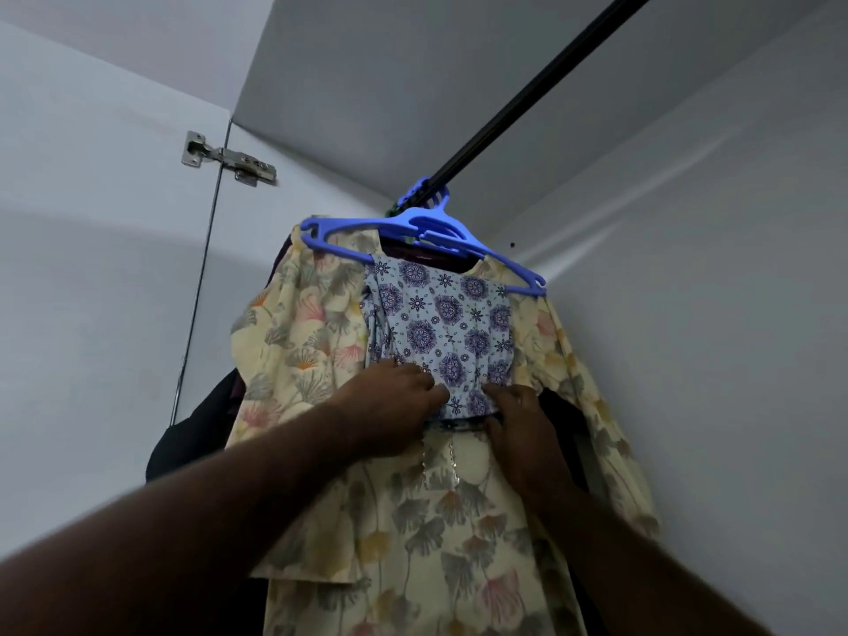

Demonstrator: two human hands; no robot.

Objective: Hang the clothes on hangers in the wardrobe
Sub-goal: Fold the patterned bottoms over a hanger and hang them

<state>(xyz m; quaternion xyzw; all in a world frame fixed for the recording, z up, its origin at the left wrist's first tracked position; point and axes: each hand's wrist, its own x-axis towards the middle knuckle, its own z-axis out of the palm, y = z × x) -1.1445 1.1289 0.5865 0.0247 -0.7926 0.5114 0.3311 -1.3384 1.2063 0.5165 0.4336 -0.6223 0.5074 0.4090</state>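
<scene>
1. Head view, tilted up into the wardrobe: at the far left the door (92, 268) was seen, joined to the side panel by a metal hinge (229, 158).
2. Dark clothes (192, 433) were hung low beside the door's edge, partly hidden behind the dress.
3. The left hand (390, 401) was raised from the lower left and set on the lower left edge of the cloth. Its fingers were bent and closed narrowly on that edge, and the thumb could not be seen.
4. The dress (321, 323), pale yellow with a flower print, was hung on the hanger. Its sleeves were dropped to either side and its skirt was cut off by the bottom of the frame.
5. The hanger (413, 227), of blue plastic, was hooked on the rail and tilted down to the right. More blue hangers (424, 195) were bunched just behind it.
6. The cloth (449, 323), light blue with purple medallions, was draped over the hanger in front of the dress's chest.
7. The rail (527, 98), black, was run from the hangers up to the top right.
8. The right hand (518, 420) was set at the cloth's lower right corner. The hem was pinched between curled fingers and the thumb beneath.
9. A grey wall (711, 337) was seen at the right.
</scene>
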